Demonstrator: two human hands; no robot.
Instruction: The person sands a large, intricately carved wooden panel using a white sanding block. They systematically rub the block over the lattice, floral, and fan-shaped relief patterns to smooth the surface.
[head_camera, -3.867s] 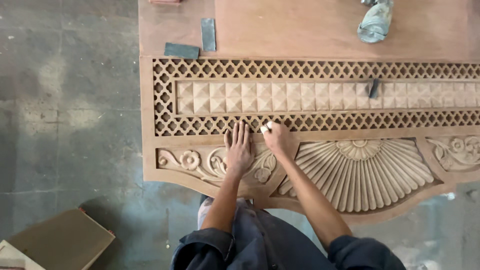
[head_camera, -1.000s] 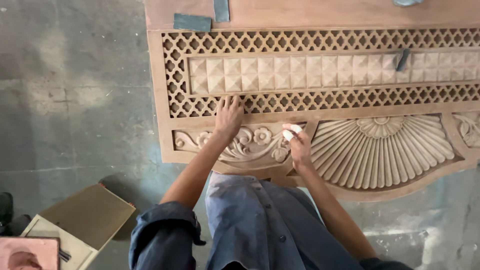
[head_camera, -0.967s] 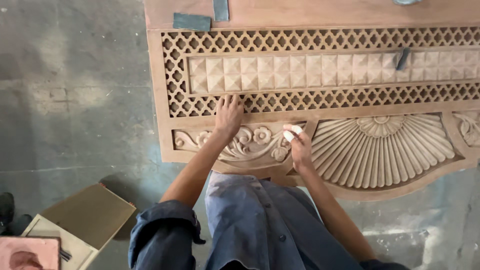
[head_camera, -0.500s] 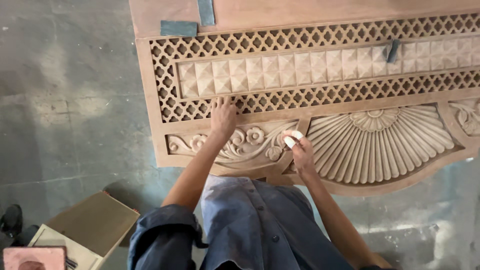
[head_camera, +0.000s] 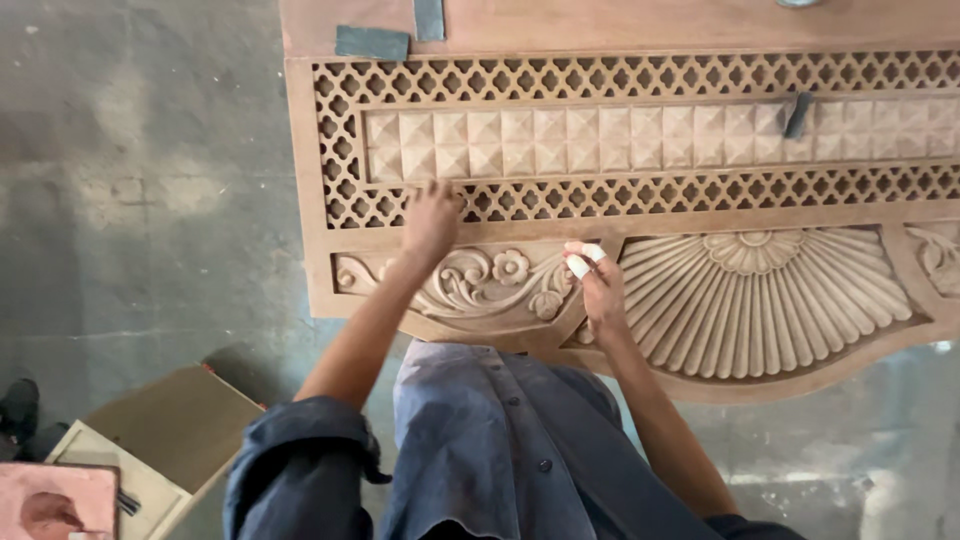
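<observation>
A large carved wooden panel (head_camera: 330, 170) lies flat in front of me, with lattice bands, a row of pyramid squares, scrollwork and a fan-shaped sunburst (head_camera: 770, 300). My left hand (head_camera: 430, 222) rests flat on the panel, fingers spread at the lower lattice band just above the floral scroll carving (head_camera: 480, 283). My right hand (head_camera: 598, 290) is closed around a small white piece (head_camera: 583, 261), pressed against the carved rib between the scroll and the sunburst. I cannot tell what the white piece is.
Two grey-blue rectangular pieces (head_camera: 372, 42) lie on the plain board at the panel's far edge, and a small dark strip (head_camera: 797, 115) lies on the pyramid row. Cardboard boxes (head_camera: 160, 430) sit on the concrete floor at lower left. A dark shoe (head_camera: 20, 410) is at the left edge.
My right hand has slid with the white piece from the band under the lattice down to the rib beside the sunburst. My left hand stays spread on the panel; the view has shifted.
</observation>
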